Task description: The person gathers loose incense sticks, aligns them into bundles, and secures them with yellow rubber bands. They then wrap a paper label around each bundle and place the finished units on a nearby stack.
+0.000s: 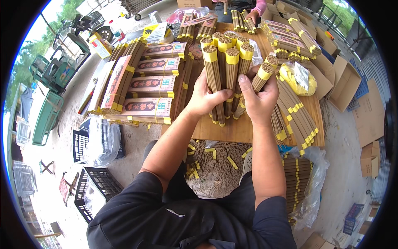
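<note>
My left hand [206,94] curls round a cluster of upright bundles [224,68] of sticks, and my right hand [262,97] grips tilted ones just beside it, all over the surface [224,133]. Labelled packs [151,85] lie to my left, banded sticks [297,113] to my right. Across from me, another person's hand [252,15] is near more sticks.
</note>
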### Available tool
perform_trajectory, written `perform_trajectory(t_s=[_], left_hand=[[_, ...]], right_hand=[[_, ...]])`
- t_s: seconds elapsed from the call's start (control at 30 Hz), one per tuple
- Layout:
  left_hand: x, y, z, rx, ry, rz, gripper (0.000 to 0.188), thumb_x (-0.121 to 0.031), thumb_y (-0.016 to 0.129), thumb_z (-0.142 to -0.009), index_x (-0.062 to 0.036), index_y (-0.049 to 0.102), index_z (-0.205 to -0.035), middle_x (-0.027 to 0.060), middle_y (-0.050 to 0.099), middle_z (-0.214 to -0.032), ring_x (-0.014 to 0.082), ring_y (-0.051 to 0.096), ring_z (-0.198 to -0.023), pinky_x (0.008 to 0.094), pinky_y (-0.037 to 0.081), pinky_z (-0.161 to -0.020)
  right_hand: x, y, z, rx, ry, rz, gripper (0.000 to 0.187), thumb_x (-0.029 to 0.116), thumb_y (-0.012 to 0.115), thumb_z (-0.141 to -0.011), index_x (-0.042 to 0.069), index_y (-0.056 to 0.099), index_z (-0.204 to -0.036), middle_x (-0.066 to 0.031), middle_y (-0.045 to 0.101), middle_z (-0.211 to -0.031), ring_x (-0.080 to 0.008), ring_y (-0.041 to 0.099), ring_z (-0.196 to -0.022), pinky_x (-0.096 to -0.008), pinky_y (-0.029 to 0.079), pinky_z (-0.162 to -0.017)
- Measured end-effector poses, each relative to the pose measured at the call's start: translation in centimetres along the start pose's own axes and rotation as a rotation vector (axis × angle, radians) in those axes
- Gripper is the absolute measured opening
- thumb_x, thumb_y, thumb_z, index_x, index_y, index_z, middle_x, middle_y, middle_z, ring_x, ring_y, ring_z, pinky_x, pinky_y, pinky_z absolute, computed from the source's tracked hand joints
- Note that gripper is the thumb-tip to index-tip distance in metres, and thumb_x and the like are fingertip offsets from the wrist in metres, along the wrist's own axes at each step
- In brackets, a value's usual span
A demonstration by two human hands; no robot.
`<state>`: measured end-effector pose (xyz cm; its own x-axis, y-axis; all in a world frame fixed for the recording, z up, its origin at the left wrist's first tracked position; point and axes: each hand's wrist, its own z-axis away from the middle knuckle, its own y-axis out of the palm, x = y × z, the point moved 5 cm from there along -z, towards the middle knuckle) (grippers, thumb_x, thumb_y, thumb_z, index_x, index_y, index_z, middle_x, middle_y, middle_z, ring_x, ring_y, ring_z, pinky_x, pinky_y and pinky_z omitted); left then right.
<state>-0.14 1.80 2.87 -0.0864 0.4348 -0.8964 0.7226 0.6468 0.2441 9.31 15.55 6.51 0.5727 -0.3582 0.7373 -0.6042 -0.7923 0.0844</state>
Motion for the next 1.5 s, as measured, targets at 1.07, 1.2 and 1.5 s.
perform_trajectory(t_s=[1.07, 1.2, 1.5], left_hand=[[-0.6, 0.4, 0.2, 0.12, -0.08, 0.009, 0.083, -0.008, 0.083, -0.069, -0.0022, 0.046, -0.142, 0.0068, 0.063, -0.131, 0.0192, 0.059, -0.121, 0.0375, 0.044, -0.111], [-1.1, 0.5, -0.4, 0.09, -0.019, 0.134, 0.083, -0.008, 0.086, -0.069, -0.0034, 0.046, -0.141, 0.0073, 0.063, -0.131, 0.0183, 0.06, -0.121, 0.0372, 0.044, -0.111], [0.2, -2.1, -0.9, -0.263, 0.039, 0.056, 0.064, -0.005, 0.088, -0.073, -0.0041, 0.052, -0.125, 0.0055, 0.068, -0.111, 0.0165, 0.068, -0.098, 0.0332, 0.057, -0.09]], right_hand=[[-0.3, -0.7, -0.1, 0.079, 0.203, -0.193, 0.028, 0.005, 0.073, -0.085, -0.001, 0.063, -0.11, -0.0038, 0.069, -0.097, -0.0108, 0.064, -0.086, -0.0291, 0.052, -0.078], [-0.4, 0.2, -0.5, 0.103, 0.241, -0.271, 0.03, 0.009, 0.076, -0.083, 0.0, 0.064, -0.109, -0.0048, 0.072, -0.097, -0.0132, 0.067, -0.089, -0.0304, 0.054, -0.081], [0.9, 4.5, -0.1, -0.097, -0.073, 0.291, 0.028, 0.013, 0.077, -0.085, 0.0, 0.06, -0.103, -0.0161, 0.071, -0.081, -0.031, 0.073, -0.072, -0.0402, 0.056, -0.065]])
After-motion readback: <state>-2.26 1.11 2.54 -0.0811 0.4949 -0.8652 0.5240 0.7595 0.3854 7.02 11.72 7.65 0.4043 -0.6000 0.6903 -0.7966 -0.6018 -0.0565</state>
